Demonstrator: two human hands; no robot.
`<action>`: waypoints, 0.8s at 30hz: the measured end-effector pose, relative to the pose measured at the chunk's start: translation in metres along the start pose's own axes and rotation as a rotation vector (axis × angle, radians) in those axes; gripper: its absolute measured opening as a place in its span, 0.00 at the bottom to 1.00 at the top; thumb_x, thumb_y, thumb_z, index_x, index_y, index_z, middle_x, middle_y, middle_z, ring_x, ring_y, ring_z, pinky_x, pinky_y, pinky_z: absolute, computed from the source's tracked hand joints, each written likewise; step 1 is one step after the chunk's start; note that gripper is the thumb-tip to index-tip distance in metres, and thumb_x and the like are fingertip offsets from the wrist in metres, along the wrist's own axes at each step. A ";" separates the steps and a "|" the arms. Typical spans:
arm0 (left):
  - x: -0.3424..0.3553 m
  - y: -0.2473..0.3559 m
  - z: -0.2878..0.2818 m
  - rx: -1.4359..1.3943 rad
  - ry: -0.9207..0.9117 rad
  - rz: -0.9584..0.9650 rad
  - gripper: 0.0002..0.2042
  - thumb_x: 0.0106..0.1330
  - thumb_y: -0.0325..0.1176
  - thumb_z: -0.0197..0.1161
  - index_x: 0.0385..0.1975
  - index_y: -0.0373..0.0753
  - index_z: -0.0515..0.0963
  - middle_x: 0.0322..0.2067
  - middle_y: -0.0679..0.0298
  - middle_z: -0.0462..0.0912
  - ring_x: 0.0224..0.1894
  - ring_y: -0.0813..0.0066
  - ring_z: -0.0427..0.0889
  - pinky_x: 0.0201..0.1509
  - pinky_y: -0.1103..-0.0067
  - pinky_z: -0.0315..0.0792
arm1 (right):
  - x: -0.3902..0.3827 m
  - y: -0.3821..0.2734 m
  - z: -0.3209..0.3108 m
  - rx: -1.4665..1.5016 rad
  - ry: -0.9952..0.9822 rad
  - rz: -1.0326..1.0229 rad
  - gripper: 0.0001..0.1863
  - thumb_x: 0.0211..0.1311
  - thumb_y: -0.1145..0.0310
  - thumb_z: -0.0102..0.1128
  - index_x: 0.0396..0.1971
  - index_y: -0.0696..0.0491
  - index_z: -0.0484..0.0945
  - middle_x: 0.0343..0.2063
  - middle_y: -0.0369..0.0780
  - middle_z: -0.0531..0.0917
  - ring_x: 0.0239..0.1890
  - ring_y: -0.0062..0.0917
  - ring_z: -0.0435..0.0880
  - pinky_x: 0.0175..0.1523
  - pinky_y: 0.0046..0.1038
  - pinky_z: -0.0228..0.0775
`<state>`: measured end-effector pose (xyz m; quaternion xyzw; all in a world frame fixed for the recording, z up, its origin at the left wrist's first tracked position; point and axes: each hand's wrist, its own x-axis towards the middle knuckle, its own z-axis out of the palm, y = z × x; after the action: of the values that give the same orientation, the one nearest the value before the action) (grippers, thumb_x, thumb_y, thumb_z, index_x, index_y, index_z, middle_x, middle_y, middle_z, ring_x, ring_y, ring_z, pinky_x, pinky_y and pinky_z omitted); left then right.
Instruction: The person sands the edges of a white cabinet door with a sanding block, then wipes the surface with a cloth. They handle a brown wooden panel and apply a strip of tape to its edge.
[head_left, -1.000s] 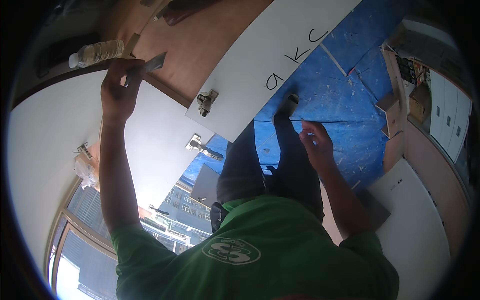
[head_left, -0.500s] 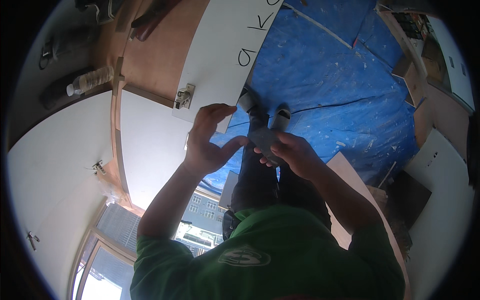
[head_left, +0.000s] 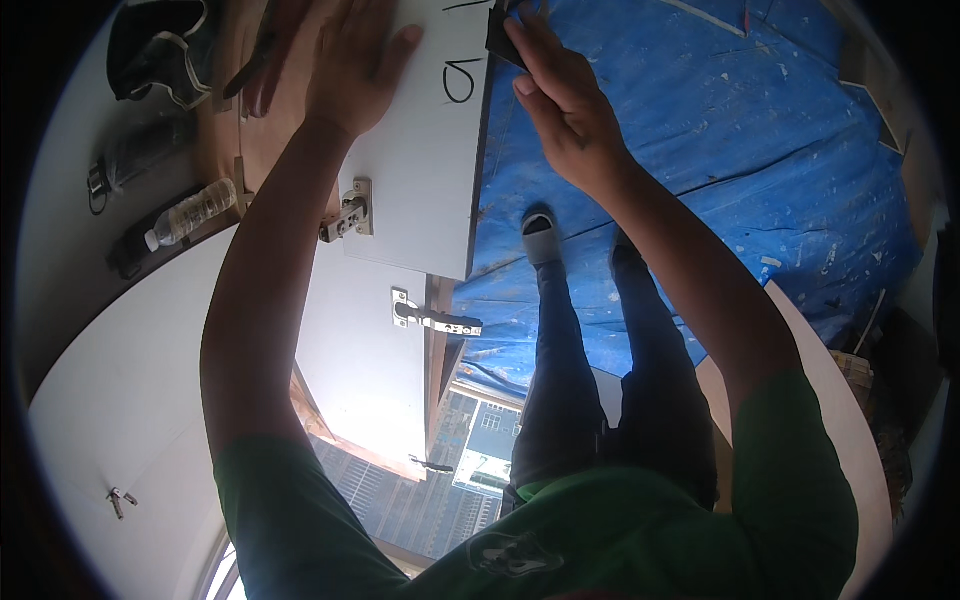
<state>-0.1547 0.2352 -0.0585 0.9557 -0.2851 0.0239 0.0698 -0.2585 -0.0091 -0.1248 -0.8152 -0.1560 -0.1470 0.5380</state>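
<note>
Top centre, panel: flat white rectangular cabinet door panel (head_left: 425, 150) with a black hand-drawn mark near its upper edge, lying partly over a brown wooden board (head_left: 232, 130) and partly over the blue floor sheet.
Left hand: left hand (head_left: 350, 65) pressed palm-down on the white panel, fingers (head_left: 400, 45) spread and flat, gripping nothing.
Right hand: right hand (head_left: 560, 110) at the panel's right edge, fingers curled and pinched on a small dark flat piece (head_left: 500, 35); what the piece is, cannot tell.
Hinges: silver metal cup hinge (head_left: 345, 215) fixed on the panel's lower left part; second silver hinge (head_left: 430, 318) on a lower white panel (head_left: 360, 360), arm sticking out to the right.
Floor: blue plastic tarp (head_left: 750, 170), speckled with white spots, under the person's dark trouser legs (head_left: 600, 380) and dark shoe with pale sole (head_left: 538, 235).
Left side: clear plastic water bottle (head_left: 190, 213) lying on its side near the brown board's edge; black bag with pale trim (head_left: 160, 50) at top left, well apart from both hands.
Person: green shirt (head_left: 560, 540) fills the lower edge.
</note>
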 end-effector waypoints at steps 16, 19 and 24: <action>-0.002 -0.016 0.011 -0.121 0.085 0.136 0.26 0.82 0.41 0.49 0.72 0.33 0.66 0.73 0.46 0.66 0.77 0.48 0.61 0.79 0.61 0.54 | -0.048 0.011 0.047 -0.078 -0.008 -0.271 0.42 0.54 0.80 0.69 0.71 0.35 0.73 0.72 0.24 0.72 0.57 0.25 0.76 0.61 0.27 0.77; 0.000 -0.017 0.012 -0.186 0.081 0.137 0.25 0.82 0.41 0.49 0.73 0.34 0.67 0.73 0.46 0.66 0.76 0.47 0.61 0.79 0.62 0.55 | 0.018 0.048 0.047 -0.224 0.099 -0.247 0.50 0.51 0.80 0.69 0.77 0.38 0.62 0.77 0.30 0.64 0.59 0.28 0.75 0.61 0.29 0.75; -0.003 -0.016 0.010 -0.186 0.090 0.139 0.25 0.82 0.41 0.49 0.73 0.35 0.67 0.73 0.46 0.67 0.76 0.46 0.62 0.79 0.61 0.55 | -0.021 0.017 0.050 -0.136 0.020 -0.241 0.46 0.56 0.79 0.68 0.77 0.42 0.62 0.75 0.35 0.68 0.67 0.27 0.73 0.62 0.28 0.74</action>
<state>-0.1482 0.2487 -0.0710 0.9210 -0.3481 0.0448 0.1692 -0.2666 0.0290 -0.1665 -0.8236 -0.2373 -0.2288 0.4614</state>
